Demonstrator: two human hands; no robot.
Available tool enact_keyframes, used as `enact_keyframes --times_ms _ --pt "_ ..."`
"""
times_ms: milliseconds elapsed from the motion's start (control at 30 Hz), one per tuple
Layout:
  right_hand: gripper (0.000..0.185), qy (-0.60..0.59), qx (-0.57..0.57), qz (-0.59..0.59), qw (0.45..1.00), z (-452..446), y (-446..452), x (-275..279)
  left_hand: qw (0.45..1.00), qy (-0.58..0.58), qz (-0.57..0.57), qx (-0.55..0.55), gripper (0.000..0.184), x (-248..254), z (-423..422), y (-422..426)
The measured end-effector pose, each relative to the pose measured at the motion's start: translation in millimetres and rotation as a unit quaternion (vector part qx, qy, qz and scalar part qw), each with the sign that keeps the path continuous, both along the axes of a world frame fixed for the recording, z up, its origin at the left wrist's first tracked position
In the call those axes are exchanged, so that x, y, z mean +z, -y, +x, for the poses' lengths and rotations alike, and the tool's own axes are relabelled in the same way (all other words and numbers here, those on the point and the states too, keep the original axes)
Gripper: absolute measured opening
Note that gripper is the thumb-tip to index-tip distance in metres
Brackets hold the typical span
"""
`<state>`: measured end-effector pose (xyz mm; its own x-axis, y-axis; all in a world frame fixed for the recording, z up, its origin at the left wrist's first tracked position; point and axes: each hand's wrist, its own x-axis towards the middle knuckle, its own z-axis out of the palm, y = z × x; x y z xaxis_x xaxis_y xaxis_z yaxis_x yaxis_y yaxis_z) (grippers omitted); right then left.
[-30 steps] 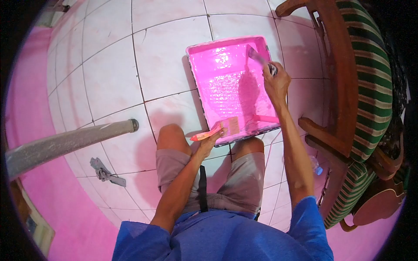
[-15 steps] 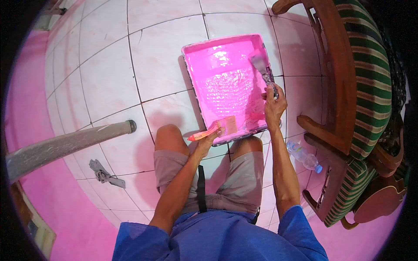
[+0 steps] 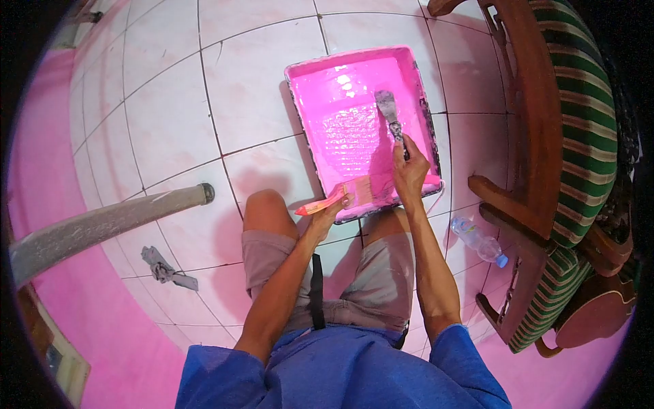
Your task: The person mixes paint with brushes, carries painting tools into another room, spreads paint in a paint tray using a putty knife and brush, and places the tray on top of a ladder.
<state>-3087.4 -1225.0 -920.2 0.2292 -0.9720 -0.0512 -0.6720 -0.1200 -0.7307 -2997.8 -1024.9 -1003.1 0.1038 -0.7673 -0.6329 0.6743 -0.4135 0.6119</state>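
Our left hand [image 3: 330,214] pinches a brush [image 3: 357,191] at the near end of the pink tray [image 3: 354,57], and our right hand [image 3: 411,177] grips a scraper [image 3: 387,108] over wet paint [image 3: 344,140].

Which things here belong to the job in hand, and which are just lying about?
Likely in the job:
brush, in left hand
scraper, in right hand
tray, with pink paint

Apparently just about:
bottle
crumpled grey item
striped chair

A plastic bottle [image 3: 479,242] lies near a striped chair [image 3: 584,123].
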Motion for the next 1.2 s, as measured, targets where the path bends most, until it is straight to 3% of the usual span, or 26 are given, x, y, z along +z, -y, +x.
enact_keyframes --times_ms 133,267,400,433,533,600,700,867,967,1133,1200 --pt "0.032 -0.012 0.010 0.038 0.999 20 -19 8 0.999 -0.020 0.031 0.028 0.054 6 -3 2" --pt "0.030 0.030 0.023 -0.002 0.999 33 -46 0 0.998 -0.043 0.035 0.020 0.056 14 1 5" --pt "0.030 0.015 0.018 0.077 0.997 47 -68 4 0.999 0.017 0.034 0.027 0.056 0 -4 -1" --pt "0.030 0.057 0.034 0.026 0.997 51 -72 5 0.999 0.011 0.024 0.041 0.055 -12 -7 -6" --pt "0.030 0.064 0.040 0.084 0.994 60 -80 11 0.998 -0.009 0.021 0.063 0.054 -28 -11 -16" --pt "0.030 0.075 0.051 0.058 0.994 65 -85 11 0.997 -0.021 0.028 0.070 0.053 -30 -10 -18" --pt "0.030 0.058 0.042 0.130 0.989 67 -88 19 0.996 -0.012 0.090 -0.013 0.053 -28 -5 -17" --pt "0.030 0.117 0.017 0.158 0.980 53 -80 6 0.998 -0.011 -0.006 0.069 0.046 -15 -7 -12" --pt "0.030 0.054 -0.011 0.114 0.992 38 -55 -5 0.999 0.013 0.036 0.016 0.048 12 -1 4" --pt "0.028 0.050 0.000 0.116 0.992 40 -35 24 0.999 -0.011 0.035 0.032 0.051 10 -2 4" --pt "0.027 0.035 0.086 0.084 0.992 47 -42 23 0.998 -0.006 0.039 0.039 0.052 11 -4 4"
